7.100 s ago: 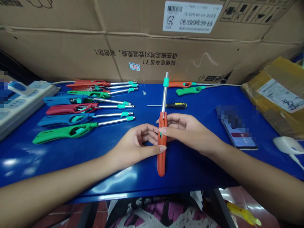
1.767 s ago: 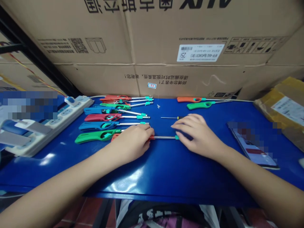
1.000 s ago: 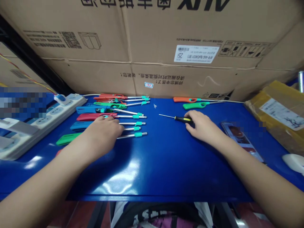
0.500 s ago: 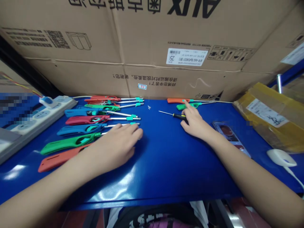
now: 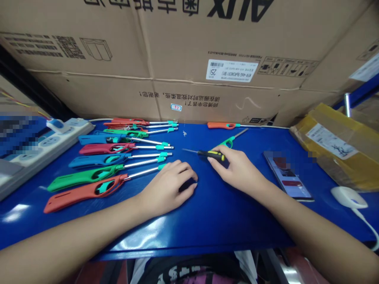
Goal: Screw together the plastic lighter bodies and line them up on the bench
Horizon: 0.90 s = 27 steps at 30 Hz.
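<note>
My right hand (image 5: 238,170) is closed on a black-and-yellow screwdriver (image 5: 211,154), its thin shaft pointing left. A green stick lighter (image 5: 230,141) lies slanted with its handle end at the same fingers; I cannot tell whether they grip it. My left hand (image 5: 170,189) rests palm down on the blue table (image 5: 225,215), fingers curled with nothing showing in them. It lies just right of the teal-tipped nozzle of an orange lighter (image 5: 84,192), the nearest in a row of several lighters (image 5: 115,148).
Another orange lighter (image 5: 222,125) lies at the back by the cardboard boxes (image 5: 189,59). A phone (image 5: 288,176), a yellow parcel (image 5: 337,144) and a white corded object (image 5: 349,196) are on the right. A power strip (image 5: 44,142) sits on the left.
My right hand drew the screwdriver and the green lighter back from the boxes towards me. My left hand came off the row, and its flat fingers curled. The orange lighter now lies in the row.
</note>
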Each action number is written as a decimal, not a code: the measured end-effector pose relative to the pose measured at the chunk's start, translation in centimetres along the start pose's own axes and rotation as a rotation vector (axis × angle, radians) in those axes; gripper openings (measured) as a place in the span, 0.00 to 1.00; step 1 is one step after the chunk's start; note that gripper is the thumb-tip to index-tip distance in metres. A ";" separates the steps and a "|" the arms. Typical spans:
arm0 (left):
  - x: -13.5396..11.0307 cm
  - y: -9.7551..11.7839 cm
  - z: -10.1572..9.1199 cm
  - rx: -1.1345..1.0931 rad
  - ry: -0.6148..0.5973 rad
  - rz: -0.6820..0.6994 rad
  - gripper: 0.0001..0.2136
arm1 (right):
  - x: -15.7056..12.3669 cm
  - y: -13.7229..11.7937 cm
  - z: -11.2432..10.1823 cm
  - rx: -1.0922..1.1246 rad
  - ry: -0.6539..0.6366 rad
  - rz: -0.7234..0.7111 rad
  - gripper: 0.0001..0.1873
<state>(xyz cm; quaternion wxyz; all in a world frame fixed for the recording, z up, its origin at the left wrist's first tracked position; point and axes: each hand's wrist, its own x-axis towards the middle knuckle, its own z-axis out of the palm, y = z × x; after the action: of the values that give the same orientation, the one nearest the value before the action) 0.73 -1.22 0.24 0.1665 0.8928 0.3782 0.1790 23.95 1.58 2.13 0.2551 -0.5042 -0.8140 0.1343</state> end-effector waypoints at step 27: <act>6.0 -0.3 3.8 -0.180 0.137 -0.071 0.16 | 0.6 1.6 -0.9 0.574 0.435 -0.020 0.10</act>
<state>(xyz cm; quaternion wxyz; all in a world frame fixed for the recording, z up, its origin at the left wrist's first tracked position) 6.15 2.75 -2.04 0.2259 0.8462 0.4024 0.2666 25.43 2.79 2.26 0.5548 -0.4210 -0.6747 0.2446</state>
